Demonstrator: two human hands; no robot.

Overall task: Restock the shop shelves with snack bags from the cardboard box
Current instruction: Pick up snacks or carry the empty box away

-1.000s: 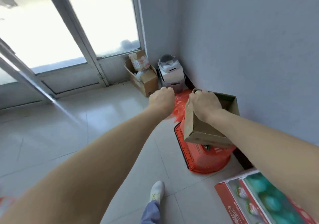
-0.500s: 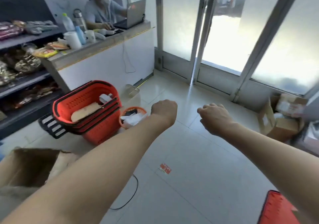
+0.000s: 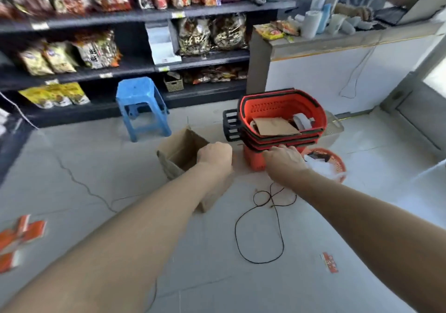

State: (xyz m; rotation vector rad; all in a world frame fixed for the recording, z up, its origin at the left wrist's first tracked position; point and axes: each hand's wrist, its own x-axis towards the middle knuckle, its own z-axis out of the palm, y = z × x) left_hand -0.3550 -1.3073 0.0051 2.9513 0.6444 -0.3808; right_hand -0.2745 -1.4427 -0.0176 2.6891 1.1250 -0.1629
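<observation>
Now left hand (image 3: 214,157) fisted over open cardboard box (image 3: 179,154) on floor, holding nothing; right hand (image 3: 284,159) fingers loosely together, empty; snack bags (image 3: 96,49) on shelves (image 3: 144,16) beyond; box contents unseen

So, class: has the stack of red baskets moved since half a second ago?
No. Only the camera turned. The stack of red baskets still stands at the foot of the counter, the round orange bin beside it.
</observation>
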